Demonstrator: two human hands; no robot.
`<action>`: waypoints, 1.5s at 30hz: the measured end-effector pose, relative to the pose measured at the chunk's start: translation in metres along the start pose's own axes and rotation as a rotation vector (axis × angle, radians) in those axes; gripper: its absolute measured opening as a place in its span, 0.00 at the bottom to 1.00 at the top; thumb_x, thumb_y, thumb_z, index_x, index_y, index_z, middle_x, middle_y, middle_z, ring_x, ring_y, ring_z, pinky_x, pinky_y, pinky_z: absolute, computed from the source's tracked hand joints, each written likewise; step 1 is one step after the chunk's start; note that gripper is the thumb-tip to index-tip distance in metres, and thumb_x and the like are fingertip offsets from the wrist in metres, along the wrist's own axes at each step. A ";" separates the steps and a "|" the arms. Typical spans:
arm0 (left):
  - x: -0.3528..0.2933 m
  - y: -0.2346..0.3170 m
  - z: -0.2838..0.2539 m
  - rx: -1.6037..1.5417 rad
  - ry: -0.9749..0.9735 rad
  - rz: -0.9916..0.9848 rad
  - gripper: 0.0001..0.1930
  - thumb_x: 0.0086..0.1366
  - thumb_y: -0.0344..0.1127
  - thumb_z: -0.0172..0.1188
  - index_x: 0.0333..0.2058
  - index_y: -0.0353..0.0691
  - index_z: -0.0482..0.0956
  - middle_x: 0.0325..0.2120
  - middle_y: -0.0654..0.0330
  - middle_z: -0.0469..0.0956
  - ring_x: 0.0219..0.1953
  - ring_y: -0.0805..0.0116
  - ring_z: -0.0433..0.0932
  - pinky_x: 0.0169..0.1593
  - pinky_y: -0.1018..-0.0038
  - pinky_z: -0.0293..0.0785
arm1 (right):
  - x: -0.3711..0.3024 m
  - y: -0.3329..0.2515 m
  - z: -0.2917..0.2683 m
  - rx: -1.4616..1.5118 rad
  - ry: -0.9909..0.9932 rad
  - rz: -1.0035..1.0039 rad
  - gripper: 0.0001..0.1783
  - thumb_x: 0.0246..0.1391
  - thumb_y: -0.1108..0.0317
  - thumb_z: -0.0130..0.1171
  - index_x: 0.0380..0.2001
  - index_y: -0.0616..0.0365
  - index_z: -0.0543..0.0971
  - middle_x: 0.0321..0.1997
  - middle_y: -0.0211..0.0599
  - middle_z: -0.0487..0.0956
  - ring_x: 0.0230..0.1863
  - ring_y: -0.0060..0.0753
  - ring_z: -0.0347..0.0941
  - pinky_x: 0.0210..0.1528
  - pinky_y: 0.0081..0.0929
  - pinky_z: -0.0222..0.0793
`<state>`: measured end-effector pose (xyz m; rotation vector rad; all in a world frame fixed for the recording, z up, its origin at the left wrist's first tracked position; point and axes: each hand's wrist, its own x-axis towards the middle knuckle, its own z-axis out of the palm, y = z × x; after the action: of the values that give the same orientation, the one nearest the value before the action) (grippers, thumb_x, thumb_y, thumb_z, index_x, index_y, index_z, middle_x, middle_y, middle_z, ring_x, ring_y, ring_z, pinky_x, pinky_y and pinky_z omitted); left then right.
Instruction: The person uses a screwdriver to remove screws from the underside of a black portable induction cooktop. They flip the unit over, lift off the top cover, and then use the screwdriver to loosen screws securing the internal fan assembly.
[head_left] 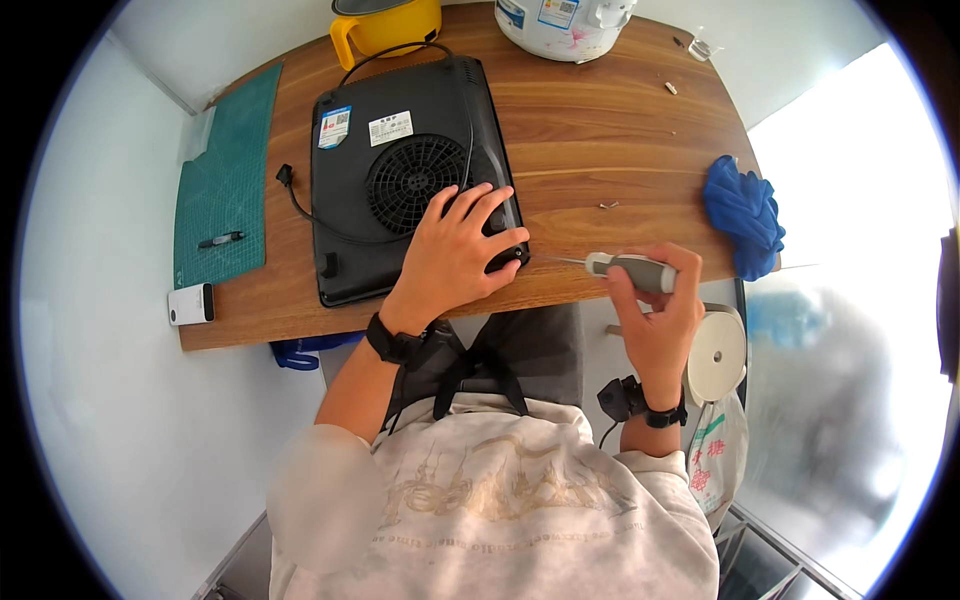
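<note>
A black induction cooker lies upside down on the wooden table, its round fan grille and two labels facing up. My left hand rests on its near right corner with the fingers spread. In my right hand is a screwdriver with a grey and white handle, held level. Its thin shaft points left at the cooker's near right corner, close to my left fingertips; whether the tip touches a screw I cannot tell. The power cord runs across the underside, and its plug lies off the left edge.
A green cutting mat with a black pen lies at the left, near a white power bank. Loose screws and a blue cloth are on the right. A yellow pot and white appliance stand behind.
</note>
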<state>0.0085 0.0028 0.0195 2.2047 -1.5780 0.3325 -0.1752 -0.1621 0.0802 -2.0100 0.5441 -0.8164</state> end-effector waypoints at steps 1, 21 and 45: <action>-0.001 0.000 0.000 -0.001 0.000 -0.001 0.15 0.59 0.48 0.67 0.45 0.60 0.83 0.61 0.60 0.72 0.64 0.57 0.70 0.68 0.53 0.60 | 0.000 0.003 -0.001 0.026 0.040 0.003 0.21 0.56 0.73 0.71 0.48 0.62 0.71 0.40 0.43 0.85 0.42 0.33 0.86 0.41 0.28 0.84; -0.001 -0.001 0.003 0.004 -0.001 -0.016 0.13 0.58 0.47 0.68 0.43 0.60 0.84 0.61 0.60 0.73 0.64 0.58 0.70 0.68 0.54 0.61 | 0.000 0.010 0.004 0.110 0.011 0.006 0.19 0.55 0.76 0.70 0.45 0.64 0.72 0.40 0.44 0.84 0.41 0.30 0.85 0.42 0.28 0.86; -0.003 -0.002 0.004 -0.002 0.024 0.001 0.14 0.59 0.47 0.67 0.44 0.57 0.84 0.60 0.58 0.74 0.64 0.58 0.69 0.68 0.53 0.61 | 0.035 -0.049 0.014 -0.370 -0.194 -0.382 0.15 0.52 0.70 0.74 0.40 0.57 0.78 0.37 0.40 0.76 0.30 0.43 0.76 0.30 0.35 0.73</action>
<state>0.0096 0.0040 0.0147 2.1906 -1.5664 0.3561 -0.1378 -0.1512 0.1284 -2.5525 0.2089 -0.7711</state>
